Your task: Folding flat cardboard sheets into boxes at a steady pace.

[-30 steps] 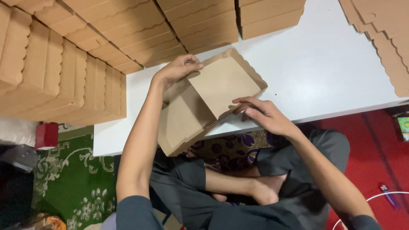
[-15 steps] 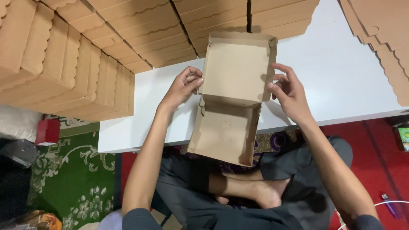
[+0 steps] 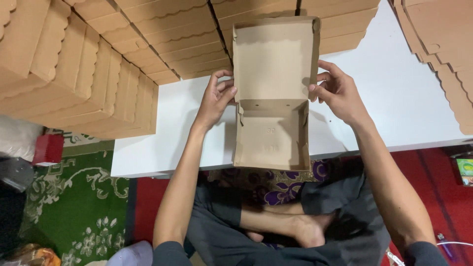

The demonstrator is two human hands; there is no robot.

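White table (image 3: 394, 98), green patterned rug (image 3: 74, 197), red carpet (image 3: 433, 187), stacked cardboard boxes (image 3: 98, 64)

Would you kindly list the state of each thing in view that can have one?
cardboard box: open, lid raised, inside bare, held over the table edge
left hand: gripping the box's left wall
right hand: gripping the box's right wall
stacked boxes: folded shut, in rows
white table: bearing the stacks
flat cardboard sheets: unfolded, piled
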